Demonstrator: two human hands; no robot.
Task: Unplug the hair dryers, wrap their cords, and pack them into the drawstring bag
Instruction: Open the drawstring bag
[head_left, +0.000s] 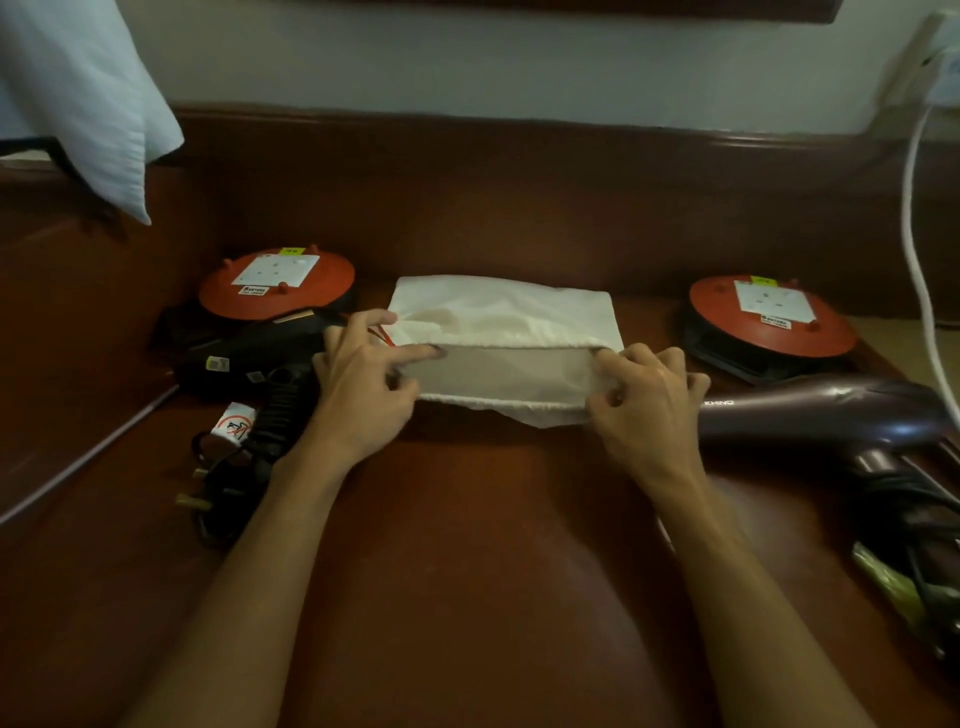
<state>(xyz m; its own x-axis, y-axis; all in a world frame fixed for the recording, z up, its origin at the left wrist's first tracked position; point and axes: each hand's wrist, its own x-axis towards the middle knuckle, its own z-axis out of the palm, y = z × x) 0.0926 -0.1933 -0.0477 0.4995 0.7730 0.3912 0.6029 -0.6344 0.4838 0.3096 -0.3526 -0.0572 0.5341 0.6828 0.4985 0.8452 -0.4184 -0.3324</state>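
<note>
Two hands, left hand (358, 384) and right hand (644, 400), each pinch the one white drawstring bag (498, 317), their grip spreading its mouth; two hair dryers, black (244, 358) and purple (826, 415), and two red cord reels (275, 283) (769, 322) flank it on the tabletop (478, 519).

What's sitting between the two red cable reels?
In the head view, the white drawstring bag lies between the left reel and the right reel. The left hand and right hand pinch its mouth open.

Pretty dim, warm-toned shot; the desk (493, 519) is left murky. Glare is caught on the purple dryer (831, 410), edges are bent by the wide lens, detail's kinda soft.
</note>
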